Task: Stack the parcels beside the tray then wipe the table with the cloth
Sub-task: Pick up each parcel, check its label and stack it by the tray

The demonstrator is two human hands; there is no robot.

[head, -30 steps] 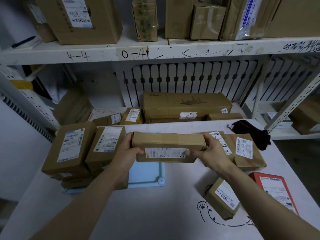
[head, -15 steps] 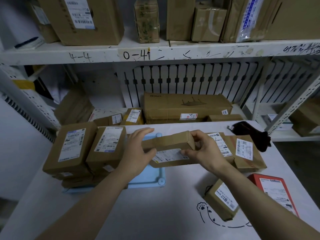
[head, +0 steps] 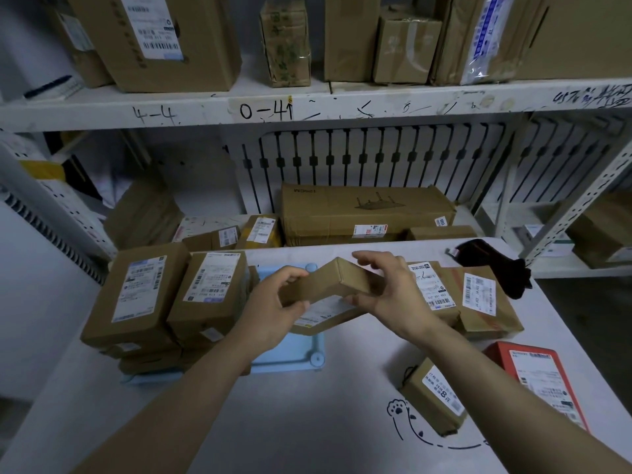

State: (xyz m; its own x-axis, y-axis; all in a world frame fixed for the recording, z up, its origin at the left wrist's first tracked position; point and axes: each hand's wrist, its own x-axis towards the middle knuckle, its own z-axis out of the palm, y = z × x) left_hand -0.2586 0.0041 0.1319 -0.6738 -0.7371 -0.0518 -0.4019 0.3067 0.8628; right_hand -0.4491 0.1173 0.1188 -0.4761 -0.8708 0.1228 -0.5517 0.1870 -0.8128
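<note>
**Parcel held in both hands above the tray, stacks to the left**

The held parcel (head: 321, 285), a long brown box, is carried clear of the table (head: 307, 422) and hangs over the blue tray (head: 290, 357). It is gripped at both ends. The left hand (head: 273, 306) is curled round the left end, with the thumb on the near face. The right hand (head: 386, 295) pinches the right end between the thumb below and the fingers (head: 372, 260) laid over the top. The box is skewed, with one corner ridge turned up and the labelled face turned down towards the person. Its long axis runs roughly from hand to hand, though its exact heading cannot be told.

The two stacks of parcels (head: 171, 295) lie to the left of the grip, just beside the left hand, so that hand is judged the nearer for setting down. Their base seems to overlap the tray's left part, where a blue lip shows beneath. To the right, touching the right wrist side, two flat parcels (head: 475, 299) remain unstacked. A small parcel (head: 434, 401) and a red parcel (head: 540, 381) lie nearer the right table edge. The dark cloth (head: 492, 268) is left untouched at the far right corner. Open room is seen in front, on the near tabletop. The left stacks stand close to the table's left edge, so little margin is judged there.
</note>
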